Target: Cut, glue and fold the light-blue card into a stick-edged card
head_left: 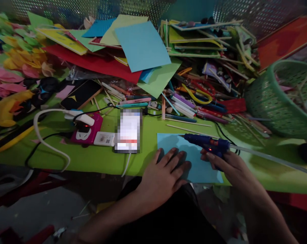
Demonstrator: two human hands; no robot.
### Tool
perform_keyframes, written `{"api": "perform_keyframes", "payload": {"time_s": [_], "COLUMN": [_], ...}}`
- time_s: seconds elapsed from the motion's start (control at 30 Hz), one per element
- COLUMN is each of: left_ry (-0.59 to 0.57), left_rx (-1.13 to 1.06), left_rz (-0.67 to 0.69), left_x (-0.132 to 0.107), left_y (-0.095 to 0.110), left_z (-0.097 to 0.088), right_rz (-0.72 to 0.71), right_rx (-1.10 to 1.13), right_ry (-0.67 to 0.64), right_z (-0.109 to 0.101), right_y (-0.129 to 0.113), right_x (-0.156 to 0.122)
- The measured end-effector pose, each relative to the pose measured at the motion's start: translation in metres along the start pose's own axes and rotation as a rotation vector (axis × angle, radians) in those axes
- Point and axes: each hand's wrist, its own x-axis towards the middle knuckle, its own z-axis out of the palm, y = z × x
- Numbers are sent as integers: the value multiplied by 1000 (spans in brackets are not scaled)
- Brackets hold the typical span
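A light blue sheet of paper (pixel 204 173) lies at the front of the green-topped table. My left hand (pixel 166 169) rests on the sheet's left part, palm down, with its fingers spread. In my right hand (pixel 227 162) is a dark blue glue gun (pixel 206 140), gripped by its handle. Its nozzle points left, over the sheet's upper edge; whether the tip touches the paper I cannot tell. A small red light glows on the gun's side. From its rear a long translucent glue stick (pixel 265 156) runs out to the right.
Left of the sheet lie a phone (pixel 128 131) with a blurred screen and a magenta power strip (pixel 88 130) with plugs and cables. Coloured papers (pixel 143 45), scissors (pixel 197 95), pens and thin sticks pile up behind. A green basket (pixel 267 98) stands at right.
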Motion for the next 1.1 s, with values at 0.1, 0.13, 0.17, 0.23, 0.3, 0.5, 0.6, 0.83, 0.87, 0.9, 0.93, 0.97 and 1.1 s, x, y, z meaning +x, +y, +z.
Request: {"api": "perform_keyframes", "payload": {"time_s": [0.1, 0.13, 0.17, 0.23, 0.3, 0.5, 0.6, 0.83, 0.87, 0.9, 0.93, 0.97, 1.1], "left_ry": [12, 19, 28, 44, 37, 10, 19, 65, 80, 84, 82, 82, 136], "left_rx": [-26, -41, -56, -72, -66, -21, 14, 306, 365, 419, 463, 494, 534], "left_rz": [2, 2, 1, -1, 1, 15, 19, 107, 119, 128, 133, 138, 152], "left_x": [0, 0, 0, 0, 0, 0, 0, -3, -3, -4, -4, -4, -4], "left_y": [-1, -1, -1, -1, -1, -1, -1, -4, -4, -4, -4, -5, -5], "left_z": [2, 3, 3, 2, 2, 0, 0, 3, 3, 2, 2, 2, 4], "right_rz": [9, 7, 5, 4, 14, 6, -1, 17, 18, 14, 7, 0, 6], "right_rx": [-12, -16, -21, -25, -18, -50, -100, -110, -106, -102, -101, -103, -133], "right_ry": [19, 28, 36, 42, 35, 1, 34, 20, 3, -12, -22, -25, 3], "right_z": [-1, -1, -2, -2, 0, 2, -5, -4, -1, 2, 5, 7, 5], "right_y": [1, 0, 0, -1, -3, -6, -3, -4, -6, -8, -10, -12, -13], "right_x": [0, 0, 0, -1, -2, -4, -5, -8, -7, -7, -6, -6, -8]}}
